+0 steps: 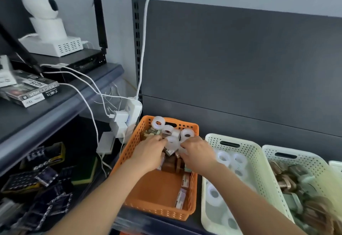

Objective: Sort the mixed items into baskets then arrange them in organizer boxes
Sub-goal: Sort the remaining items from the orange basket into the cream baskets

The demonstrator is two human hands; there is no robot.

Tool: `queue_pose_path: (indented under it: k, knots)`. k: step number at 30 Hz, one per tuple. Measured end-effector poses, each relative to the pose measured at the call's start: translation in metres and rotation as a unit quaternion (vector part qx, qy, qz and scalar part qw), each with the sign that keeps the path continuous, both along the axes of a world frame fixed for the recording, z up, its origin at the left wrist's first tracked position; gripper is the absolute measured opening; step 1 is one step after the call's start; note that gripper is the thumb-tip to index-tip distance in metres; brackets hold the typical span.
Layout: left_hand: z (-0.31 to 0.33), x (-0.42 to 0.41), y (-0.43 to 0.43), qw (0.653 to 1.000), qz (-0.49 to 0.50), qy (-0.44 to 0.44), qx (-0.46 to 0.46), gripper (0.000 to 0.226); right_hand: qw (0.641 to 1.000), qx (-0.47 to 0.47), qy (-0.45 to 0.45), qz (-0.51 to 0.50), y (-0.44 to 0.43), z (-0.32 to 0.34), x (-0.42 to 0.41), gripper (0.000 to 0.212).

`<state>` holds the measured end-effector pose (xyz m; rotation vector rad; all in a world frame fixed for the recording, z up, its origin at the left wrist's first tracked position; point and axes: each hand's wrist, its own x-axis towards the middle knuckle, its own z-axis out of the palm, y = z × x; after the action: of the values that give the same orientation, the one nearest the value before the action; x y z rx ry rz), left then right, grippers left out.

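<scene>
An orange basket (190,194) on the shelf holds mixed items: white tape rolls (187,134) at its far end, brown items (171,163) in the middle and small packets (181,196) along its right wall. Both hands reach into it. My left hand (149,151) has its fingers curled down into the pile beside a white roll (172,142). My right hand (199,152) curls its fingers at that same roll from the right. What each hand grips is hidden by the fingers. A pale green basket (259,168) to the right holds white tape rolls (224,158).
A second pale basket (303,159) at far right holds brown and green items. A white power strip with chargers (127,116) and cables hangs left of the orange basket. On the left stand a grey shelf (61,105) with a router and boxes, and dark packets below.
</scene>
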<state>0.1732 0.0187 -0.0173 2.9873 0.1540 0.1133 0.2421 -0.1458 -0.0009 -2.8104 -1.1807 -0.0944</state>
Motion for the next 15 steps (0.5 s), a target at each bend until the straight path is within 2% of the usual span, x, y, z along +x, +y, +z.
queue_pose_path:
  k: [3, 7, 13, 15]
  knots:
    - [-0.010, 0.012, 0.006, 1.000, -0.014, -0.002, -0.006, 0.048, 0.998, -0.050, -0.033, -0.025, 0.011, -0.006, 0.005, 0.015]
    - [-0.020, 0.027, 0.011, 0.999, -0.023, -0.020, -0.035, 0.043, 0.998, -0.040, -0.016, -0.053, 0.015, -0.010, 0.011, 0.013]
    - [-0.020, 0.035, 0.009, 0.993, 0.004, -0.049, -0.111, 0.006, 0.994, 0.072, 0.013, -0.077, 0.008, -0.013, 0.012, 0.017]
    - [-0.016, 0.034, 0.005, 0.987, 0.003, -0.075, -0.145, 0.005, 0.987, 0.136, 0.009, -0.081, -0.002, -0.009, 0.008, 0.016]
